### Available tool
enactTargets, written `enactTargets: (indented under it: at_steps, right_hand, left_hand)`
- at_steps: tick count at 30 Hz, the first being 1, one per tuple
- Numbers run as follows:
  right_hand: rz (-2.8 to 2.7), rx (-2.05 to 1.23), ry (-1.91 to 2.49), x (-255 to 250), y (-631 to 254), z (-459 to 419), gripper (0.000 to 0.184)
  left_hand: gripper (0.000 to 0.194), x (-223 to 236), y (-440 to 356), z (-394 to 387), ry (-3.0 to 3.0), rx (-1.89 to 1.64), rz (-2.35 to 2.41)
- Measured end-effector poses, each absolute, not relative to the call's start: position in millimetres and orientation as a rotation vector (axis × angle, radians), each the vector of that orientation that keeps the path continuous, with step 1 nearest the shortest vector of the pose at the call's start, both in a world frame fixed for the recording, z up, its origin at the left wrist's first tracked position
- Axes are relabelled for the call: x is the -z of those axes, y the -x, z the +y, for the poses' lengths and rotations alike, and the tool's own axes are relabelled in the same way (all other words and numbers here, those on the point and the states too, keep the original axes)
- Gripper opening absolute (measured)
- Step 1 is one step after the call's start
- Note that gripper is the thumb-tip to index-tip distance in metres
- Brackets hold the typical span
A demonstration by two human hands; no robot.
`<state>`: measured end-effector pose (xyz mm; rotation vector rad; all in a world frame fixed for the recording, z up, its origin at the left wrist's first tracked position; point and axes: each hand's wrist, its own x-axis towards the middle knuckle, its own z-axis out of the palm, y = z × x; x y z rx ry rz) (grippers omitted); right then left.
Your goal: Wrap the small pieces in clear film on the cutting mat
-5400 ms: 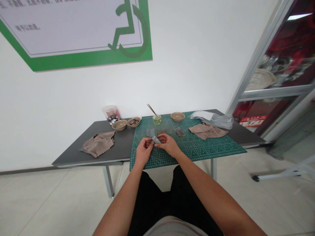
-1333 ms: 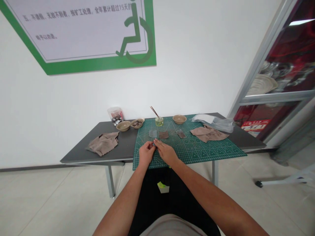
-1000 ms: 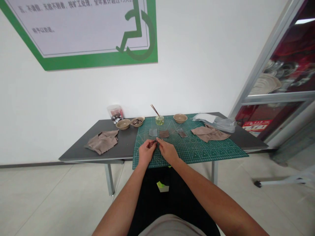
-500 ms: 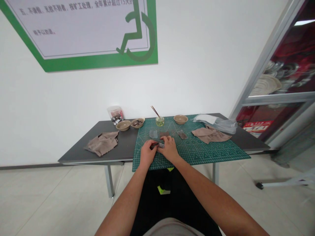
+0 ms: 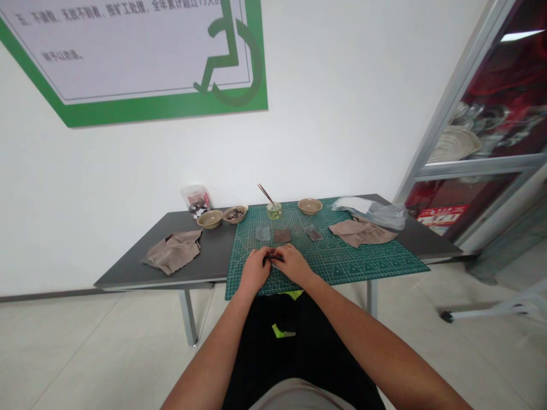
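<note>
A dark table (image 5: 219, 253) carries a green cutting mat (image 5: 363, 263). One crumpled brown cloth (image 5: 174, 250) lies on the table's left, another (image 5: 361, 232) on the mat's right. Over the mat's near part, the left hand (image 5: 256, 269) and right hand (image 5: 294, 265) meet, fingers pinching a small dark piece (image 5: 277, 258) between them, partly hidden. Just beyond lies a brown square (image 5: 282, 235).
</note>
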<state>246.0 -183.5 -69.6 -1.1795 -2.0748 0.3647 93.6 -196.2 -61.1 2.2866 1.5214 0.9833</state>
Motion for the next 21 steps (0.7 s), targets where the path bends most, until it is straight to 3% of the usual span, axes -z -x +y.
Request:
enactTargets:
  at_steps: [21]
  right_hand:
    - [-2.197,-0.209,1.171,66,-267,-192,0.007]
  left_hand:
    - [0.032,56,-99,-206,-2.561,-0.619,1.651]
